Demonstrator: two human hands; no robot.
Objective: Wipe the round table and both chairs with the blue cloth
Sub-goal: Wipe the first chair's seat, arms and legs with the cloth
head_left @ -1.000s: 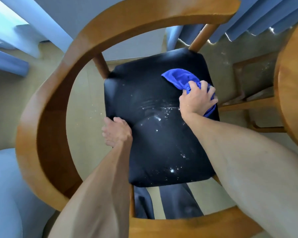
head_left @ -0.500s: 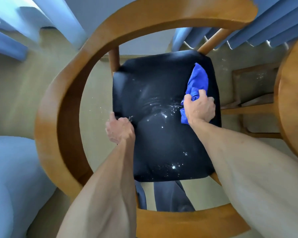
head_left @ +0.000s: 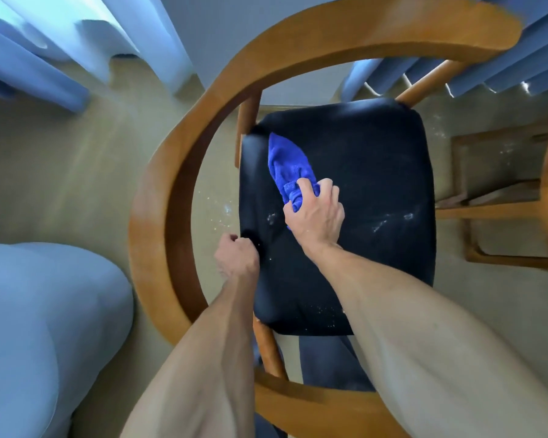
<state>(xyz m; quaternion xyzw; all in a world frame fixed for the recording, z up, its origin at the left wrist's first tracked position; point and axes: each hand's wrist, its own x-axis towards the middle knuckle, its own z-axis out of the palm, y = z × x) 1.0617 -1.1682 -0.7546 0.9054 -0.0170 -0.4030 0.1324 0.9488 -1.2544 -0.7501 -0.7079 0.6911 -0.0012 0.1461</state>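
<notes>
You find no text, label, brand, number or sign that can be read anywhere in this view.
</notes>
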